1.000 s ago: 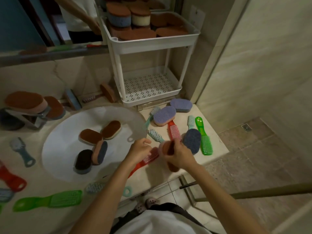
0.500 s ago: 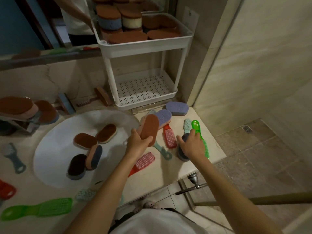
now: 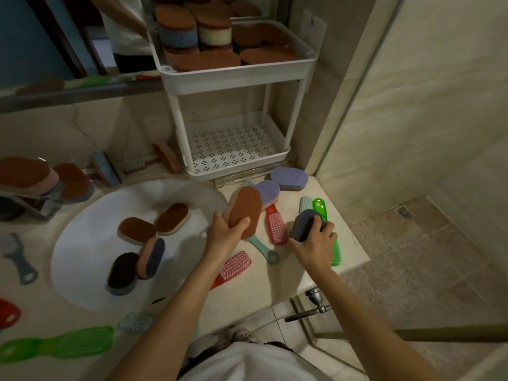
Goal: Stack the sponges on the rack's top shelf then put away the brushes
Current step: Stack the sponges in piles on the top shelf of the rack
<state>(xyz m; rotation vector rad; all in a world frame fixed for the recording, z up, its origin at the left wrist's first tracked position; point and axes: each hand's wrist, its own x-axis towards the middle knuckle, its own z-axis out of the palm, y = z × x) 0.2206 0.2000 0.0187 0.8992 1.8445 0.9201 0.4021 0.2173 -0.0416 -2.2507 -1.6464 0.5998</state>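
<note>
My left hand [image 3: 224, 235] holds a brown-topped pink sponge [image 3: 245, 210] upright above the counter, right of the sink. My right hand [image 3: 316, 243] grips a dark blue sponge [image 3: 303, 224], lifted on edge over a green brush [image 3: 325, 226]. The white rack [image 3: 236, 78] stands at the back; its top shelf holds several stacked sponges [image 3: 209, 34], its lower shelf [image 3: 233, 144] is bare. Two purple sponges [image 3: 288, 178] lie in front of the rack. Red [image 3: 275, 226], pink [image 3: 233, 266] and teal [image 3: 261, 247] brushes lie on the counter.
The white sink [image 3: 88, 270] holds several sponges [image 3: 137, 231]. More sponges sit on a faucet shelf [image 3: 30, 174] at left. A grey brush [image 3: 16, 257], a green brush [image 3: 60, 346] and a red one [image 3: 7, 316] lie left. The counter edge drops to a tiled floor [image 3: 426, 270] at right.
My left hand took the brown sponge from my right hand and raised it. My right hand reached to the dark blue sponge, closed on it and tipped it up.
</note>
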